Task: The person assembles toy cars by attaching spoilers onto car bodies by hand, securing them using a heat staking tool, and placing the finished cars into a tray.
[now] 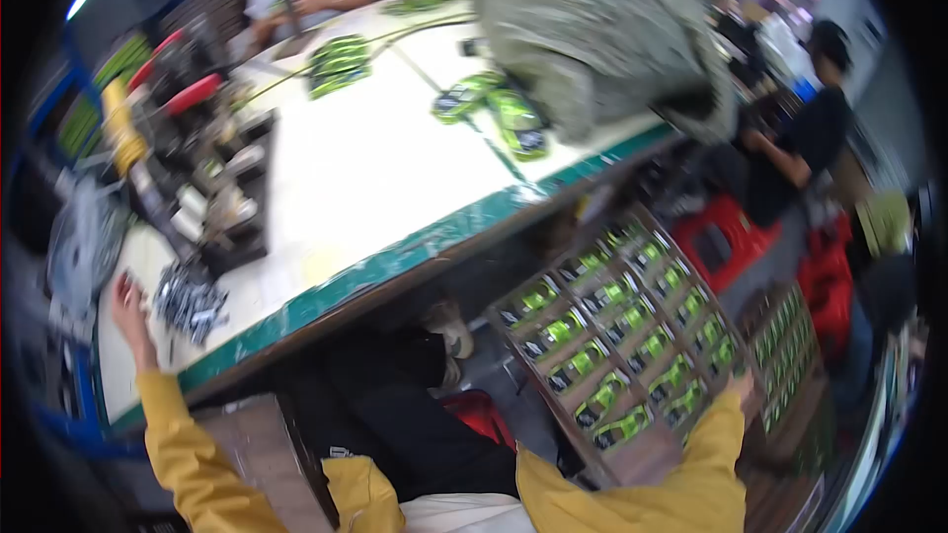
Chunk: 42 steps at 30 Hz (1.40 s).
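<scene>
My left hand (128,310) rests at the left end of the white table, its fingers apart and holding nothing I can see. Right beside it lies a pile of small grey metal-looking parts (192,302). Over to the right, my right hand (748,391) is at the edge of a divided cardboard tray (515,343); blur hides its fingers. Rows of green-and-black pieces shaped like toy car bodies (602,397) fill the tray's compartments. More such green pieces (518,123) lie on the table beside a large grey-green sack (592,30).
The white table (336,188) has a green-taped edge. A dark tray of tools and parts (242,197) stands on its left side. Another tray of green pieces (785,350) is at the right, near red stools (721,242). People sit behind the table and at the right (805,138).
</scene>
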Available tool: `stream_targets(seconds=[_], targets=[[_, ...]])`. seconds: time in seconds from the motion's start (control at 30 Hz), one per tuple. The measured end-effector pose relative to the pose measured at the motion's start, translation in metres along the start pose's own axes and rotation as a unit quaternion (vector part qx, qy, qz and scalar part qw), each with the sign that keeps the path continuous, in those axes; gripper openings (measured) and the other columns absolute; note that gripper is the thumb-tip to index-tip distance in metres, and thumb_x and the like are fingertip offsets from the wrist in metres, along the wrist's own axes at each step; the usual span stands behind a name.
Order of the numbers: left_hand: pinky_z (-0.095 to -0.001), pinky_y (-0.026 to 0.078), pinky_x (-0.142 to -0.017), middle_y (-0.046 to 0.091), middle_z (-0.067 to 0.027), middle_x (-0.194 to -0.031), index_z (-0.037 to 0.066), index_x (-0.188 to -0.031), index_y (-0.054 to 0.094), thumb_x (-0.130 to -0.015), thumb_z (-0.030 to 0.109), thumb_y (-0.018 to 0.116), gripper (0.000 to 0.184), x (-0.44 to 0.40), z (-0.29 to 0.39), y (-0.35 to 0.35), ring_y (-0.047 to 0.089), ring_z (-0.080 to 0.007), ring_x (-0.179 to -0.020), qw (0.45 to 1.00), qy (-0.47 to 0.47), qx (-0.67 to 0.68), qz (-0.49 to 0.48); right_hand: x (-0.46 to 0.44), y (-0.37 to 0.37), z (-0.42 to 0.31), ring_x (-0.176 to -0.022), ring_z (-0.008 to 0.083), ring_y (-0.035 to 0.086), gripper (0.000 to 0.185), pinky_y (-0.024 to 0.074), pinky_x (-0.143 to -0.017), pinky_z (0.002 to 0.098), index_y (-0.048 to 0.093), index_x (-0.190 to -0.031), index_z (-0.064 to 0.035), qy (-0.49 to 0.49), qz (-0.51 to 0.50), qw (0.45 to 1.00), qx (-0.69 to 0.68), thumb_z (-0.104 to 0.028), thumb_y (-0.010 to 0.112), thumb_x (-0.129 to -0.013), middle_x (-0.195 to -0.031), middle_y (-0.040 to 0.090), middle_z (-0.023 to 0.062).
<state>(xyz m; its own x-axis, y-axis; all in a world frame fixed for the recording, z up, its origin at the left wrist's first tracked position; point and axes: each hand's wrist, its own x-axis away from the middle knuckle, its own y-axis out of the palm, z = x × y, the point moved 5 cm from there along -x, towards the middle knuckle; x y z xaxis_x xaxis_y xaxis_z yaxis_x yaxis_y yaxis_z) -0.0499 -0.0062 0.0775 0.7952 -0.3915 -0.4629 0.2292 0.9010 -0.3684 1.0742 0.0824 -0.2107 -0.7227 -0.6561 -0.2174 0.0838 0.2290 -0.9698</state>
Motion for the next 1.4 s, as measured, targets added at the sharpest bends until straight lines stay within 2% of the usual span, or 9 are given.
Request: stream_targets(seconds=[0.13, 0.23, 0.33, 0.43, 0.63, 0.77, 0.83, 0.97, 1.4], targets=[[-0.0171, 0.034, -0.039, 0.055, -0.0042, -0.086, 0.005, -0.107, 0.051, -0.079, 0.013, 0.055, 0.029, 0.014, 0.001, -0.005, 0.051, -0.0062, -0.060, 1.000, 0.027, -0.012, 0.005, 0.009, -0.020, -0.037, -0.112, 0.0284, 0.041, 0.058, 0.0354, -0.091, 0.0368, 0.038, -0.123, -0.0110, 0.108, 0.019, 0.993, 0.047, -0.032, 0.061, -0.073, -0.122, 0.042, 0.0117], [-0.0164, 0.033, -0.039, 0.055, -0.0040, -0.086, 0.005, -0.106, 0.051, -0.079, 0.011, 0.054, 0.028, 0.026, 0.000, -0.002, 0.050, -0.0061, -0.058, 0.999, 0.018, -0.029, 0.013, -0.004, -0.040, -0.076, -0.110, 0.0282, 0.041, 0.043, 0.0355, -0.090, 0.0376, 0.041, -0.120, -0.0077, -0.092, 0.194, 0.970, -0.111, -0.015, 0.052, -0.080, -0.122, 0.041, 0.0122], [-0.0164, 0.033, -0.037, 0.054, -0.0041, -0.084, 0.003, -0.105, 0.050, -0.080, 0.008, 0.054, 0.026, 0.033, -0.016, 0.002, 0.050, -0.0058, -0.057, 0.998, 0.035, -0.026, 0.037, 0.047, -0.152, -0.219, -0.106, 0.0232, 0.045, 0.036, 0.0355, -0.090, 0.0314, 0.044, -0.117, -0.0013, -0.279, 0.208, 0.861, -0.372, -0.004, 0.048, -0.081, -0.116, 0.046, 0.0115], [-0.0167, 0.032, -0.036, 0.054, -0.0042, -0.083, 0.003, -0.105, 0.050, -0.080, 0.007, 0.054, 0.026, 0.041, -0.012, 0.003, 0.049, -0.0060, -0.056, 0.999, 0.011, 0.002, 0.042, 0.136, -0.261, -0.375, -0.104, 0.0201, 0.047, 0.034, 0.0369, -0.088, 0.0301, 0.047, -0.112, 0.0007, -0.388, 0.001, 0.684, -0.617, 0.002, 0.047, -0.077, -0.116, 0.047, 0.0116], [-0.0169, 0.031, -0.035, 0.052, -0.0041, -0.082, 0.002, -0.105, 0.047, -0.079, 0.007, 0.054, 0.027, 0.049, -0.013, 0.005, 0.048, -0.0063, -0.054, 0.993, -0.071, 0.085, 0.050, 0.287, -0.319, -0.640, -0.109, 0.0317, 0.042, 0.043, 0.0333, -0.092, 0.0359, 0.046, -0.113, -0.0002, -0.712, -0.092, 0.498, -0.486, -0.018, 0.057, -0.075, -0.119, 0.044, 0.0179], [-0.0167, 0.030, -0.035, 0.052, -0.0030, -0.079, 0.002, -0.104, 0.047, -0.079, 0.006, 0.054, 0.025, 0.051, -0.016, 0.003, 0.046, -0.0059, -0.053, 0.986, -0.100, 0.115, 0.064, 0.345, -0.284, -0.796, -0.115, 0.0335, 0.034, 0.050, 0.0310, -0.095, 0.0398, 0.042, -0.118, -0.0021, -0.700, -0.164, 0.584, -0.376, -0.030, 0.053, -0.078, -0.127, 0.035, 0.0179], [-0.0165, 0.029, -0.035, 0.051, -0.0024, -0.077, 0.002, -0.102, 0.047, -0.079, 0.005, 0.054, 0.024, 0.049, -0.022, 0.002, 0.046, -0.0057, -0.052, 0.984, -0.105, 0.125, 0.069, 0.352, -0.270, -0.845, -0.122, 0.0332, 0.025, 0.057, 0.0216, -0.097, 0.0524, 0.039, -0.122, -0.0058, -0.635, -0.133, 0.699, -0.301, -0.037, 0.053, -0.077, -0.132, 0.029, 0.0145], [-0.0152, 0.030, -0.034, 0.050, -0.0016, -0.077, 0.003, -0.104, 0.047, -0.079, 0.007, 0.054, 0.027, 0.050, -0.021, 0.003, 0.048, -0.0056, -0.054, 0.986, -0.106, 0.109, 0.072, 0.351, -0.262, -0.915, -0.126, 0.0284, 0.018, 0.065, 0.0022, -0.095, 0.0628, 0.037, -0.125, -0.0147, -0.590, 0.023, 0.751, -0.297, -0.049, 0.052, -0.072, -0.134, 0.029, 0.0059], [-0.0147, 0.030, -0.035, 0.050, -0.0014, -0.080, 0.003, -0.103, 0.049, -0.079, 0.006, 0.054, 0.025, 0.054, -0.003, 0.009, 0.049, -0.0056, -0.056, 0.986, -0.126, 0.087, 0.061, 0.345, -0.266, -0.945, -0.108, 0.0176, 0.043, 0.045, 0.0064, -0.095, 0.0623, 0.058, -0.100, -0.0150, -0.670, -0.001, 0.674, -0.311, -0.051, 0.044, -0.076, -0.107, 0.055, 0.0016]])
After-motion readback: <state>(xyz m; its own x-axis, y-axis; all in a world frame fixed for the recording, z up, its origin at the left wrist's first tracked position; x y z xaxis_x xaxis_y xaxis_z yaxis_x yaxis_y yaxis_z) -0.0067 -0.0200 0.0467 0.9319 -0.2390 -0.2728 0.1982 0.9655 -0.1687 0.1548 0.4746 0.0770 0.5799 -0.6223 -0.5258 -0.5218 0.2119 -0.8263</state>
